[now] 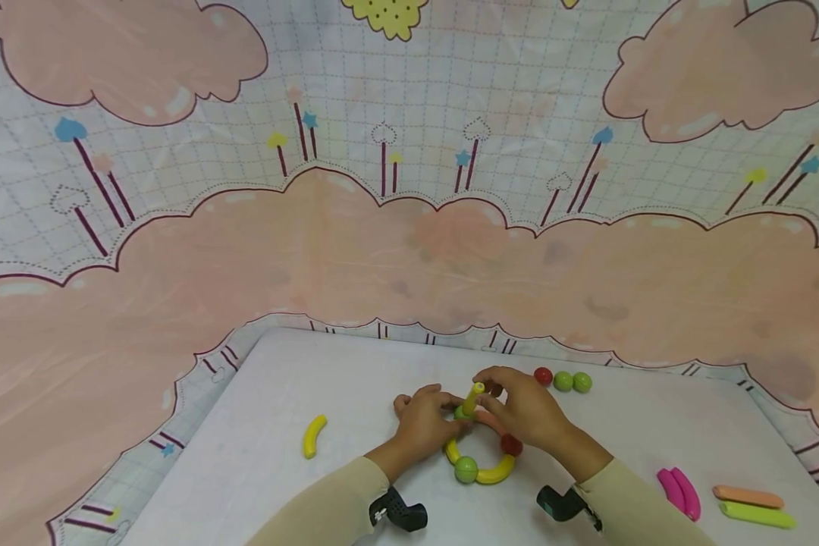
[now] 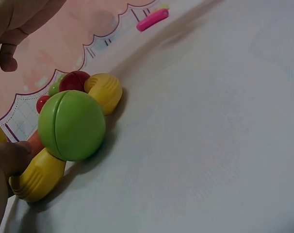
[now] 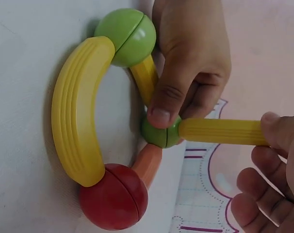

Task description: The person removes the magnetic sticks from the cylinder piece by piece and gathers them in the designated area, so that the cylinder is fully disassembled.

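Left hand [image 1: 425, 421] gripping green ball [image 3: 160, 136], right hand [image 1: 531, 408] — yellow piece [image 3: 220, 131]

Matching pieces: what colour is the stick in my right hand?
Yellow. The stick shows best in the right wrist view.

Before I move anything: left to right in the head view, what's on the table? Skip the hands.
Loose yellow rod → ball-and-rod ring → loose red ball → green ball → second green ball → two pink rods → orange rod and lime rod together.
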Demonstrator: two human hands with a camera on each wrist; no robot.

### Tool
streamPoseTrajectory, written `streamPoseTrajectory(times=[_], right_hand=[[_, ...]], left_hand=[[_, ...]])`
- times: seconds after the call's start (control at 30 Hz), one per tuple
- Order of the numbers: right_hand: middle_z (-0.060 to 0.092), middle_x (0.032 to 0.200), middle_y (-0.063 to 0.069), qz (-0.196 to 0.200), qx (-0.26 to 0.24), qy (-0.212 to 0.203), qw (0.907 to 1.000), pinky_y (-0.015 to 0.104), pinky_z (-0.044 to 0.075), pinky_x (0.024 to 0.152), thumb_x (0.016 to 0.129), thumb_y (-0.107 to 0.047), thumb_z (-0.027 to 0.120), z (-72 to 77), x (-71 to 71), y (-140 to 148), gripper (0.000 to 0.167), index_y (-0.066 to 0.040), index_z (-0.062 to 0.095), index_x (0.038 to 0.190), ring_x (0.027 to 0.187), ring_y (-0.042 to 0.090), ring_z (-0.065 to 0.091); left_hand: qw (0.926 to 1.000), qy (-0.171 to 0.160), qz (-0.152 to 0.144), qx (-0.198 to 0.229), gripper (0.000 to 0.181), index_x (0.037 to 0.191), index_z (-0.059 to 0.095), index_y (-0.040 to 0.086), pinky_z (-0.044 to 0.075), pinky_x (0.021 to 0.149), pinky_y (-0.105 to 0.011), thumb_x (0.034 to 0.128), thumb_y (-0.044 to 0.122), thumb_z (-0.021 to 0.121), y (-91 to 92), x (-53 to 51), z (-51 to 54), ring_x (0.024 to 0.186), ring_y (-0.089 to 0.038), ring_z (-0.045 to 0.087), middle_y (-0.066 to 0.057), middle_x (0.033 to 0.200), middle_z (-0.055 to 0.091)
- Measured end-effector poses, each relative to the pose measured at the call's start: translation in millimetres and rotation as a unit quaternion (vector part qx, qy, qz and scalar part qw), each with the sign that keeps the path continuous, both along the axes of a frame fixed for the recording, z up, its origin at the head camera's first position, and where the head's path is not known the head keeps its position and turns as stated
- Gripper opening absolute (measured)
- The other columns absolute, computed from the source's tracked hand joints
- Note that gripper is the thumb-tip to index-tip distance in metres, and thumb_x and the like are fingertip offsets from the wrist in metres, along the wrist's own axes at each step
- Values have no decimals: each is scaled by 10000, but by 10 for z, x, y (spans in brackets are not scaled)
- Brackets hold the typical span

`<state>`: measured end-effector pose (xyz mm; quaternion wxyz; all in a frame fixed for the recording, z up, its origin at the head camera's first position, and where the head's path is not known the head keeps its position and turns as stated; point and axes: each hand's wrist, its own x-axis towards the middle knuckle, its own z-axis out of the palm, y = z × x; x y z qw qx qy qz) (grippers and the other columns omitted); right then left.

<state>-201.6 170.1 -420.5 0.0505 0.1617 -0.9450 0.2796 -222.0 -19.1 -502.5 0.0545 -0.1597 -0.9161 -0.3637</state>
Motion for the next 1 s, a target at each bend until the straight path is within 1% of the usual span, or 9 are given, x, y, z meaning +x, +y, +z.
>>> streamPoseTrajectory(times=[0.23, 0.33, 0.43, 0.53, 0.6, 0.7, 0.8, 0.9, 1.0], right_hand=[[678, 987, -58, -125, -122, -39, 9998, 264, 518, 630, 911, -205, 802, -53, -20, 37, 299, -143, 702, 1186, 751, 123, 548], [678, 989, -24, -179, -551, 210, 9981, 268, 541, 680, 942, -189, 769, -37, -42, 99, 280, -122, 682, 1199, 789, 128, 586], [672, 983, 10, -330, -1113, 611, 9914, 283, 546, 739, 964, -164, 740, 57, -69, 178, 245, -108, 657, 1188, 853, 154, 621], [648, 955, 39, -527, -1405, 634, 9866, 290, 538, 697, 964, -153, 737, 162, -73, 250, 233, -91, 640, 1167, 832, 206, 603], [628, 938, 44, -629, -1300, 447, 9885, 269, 528, 671, 967, -159, 729, 185, -61, 300, 229, -78, 626, 1155, 826, 215, 579], [612, 913, 58, -740, -1163, 189, 9903, 267, 518, 617, 952, -144, 720, 156, -31, 381, 212, -66, 616, 1119, 815, 232, 558], [607, 902, 53, -717, -1060, 102, 9917, 272, 512, 596, 921, -114, 715, 132, 0, 467, 205, -63, 613, 1091, 808, 228, 552], [619, 906, 31, -642, -928, 26, 9936, 278, 521, 617, 893, -98, 728, 134, 33, 553, 207, -62, 624, 1069, 807, 209, 567], [648, 920, 11, -608, -745, -40, 9954, 293, 535, 670, 884, -102, 749, 118, 60, 653, 204, -71, 647, 1058, 823, 193, 592]], left_hand=[[9999, -38, 18, -95, 329, 1076, 816, 218, 190, 985, -632, 795, 373, 889, -2, 10, -3, 1323, -254, 522, 137, 1005, 757], [9999, -77, -19, -80, 343, 1083, 814, 207, 190, 986, -630, 792, 370, 893, -7, 15, 0, 1323, -250, 519, 137, 1006, 757], [9999, -130, -37, -52, 359, 1096, 811, 197, 191, 986, -621, 795, 376, 892, -11, 13, 2, 1328, -245, 513, 136, 1020, 756], [9999, -166, 0, -19, 359, 1098, 811, 197, 188, 990, -616, 799, 377, 890, -13, 10, 2, 1333, -244, 508, 132, 1026, 757], [9999, -146, 31, -14, 357, 1091, 813, 192, 191, 987, -617, 794, 372, 893, -12, 11, 4, 1331, -246, 512, 126, 1024, 758], [9999, -116, 35, -23, 357, 1087, 813, 186, 190, 989, -624, 791, 367, 896, -11, 14, 6, 1330, -246, 515, 122, 1025, 758], [10000, -90, 2, -13, 362, 1092, 811, 180, 189, 1000, -631, 792, 363, 897, -9, 12, 6, 1331, -248, 516, 113, 1031, 759], [10000, -32, -67, -35, 368, 1098, 810, 173, 215, 1031, -620, 793, 358, 898, -14, 4, -2, 1327, -256, 526, 100, 1034, 762], [9998, 71, -154, -104, 371, 1105, 808, 166, 281, 1064, -579, 798, 355, 894, -23, -8, -14, 1313, -265, 546, 82, 1045, 765]])
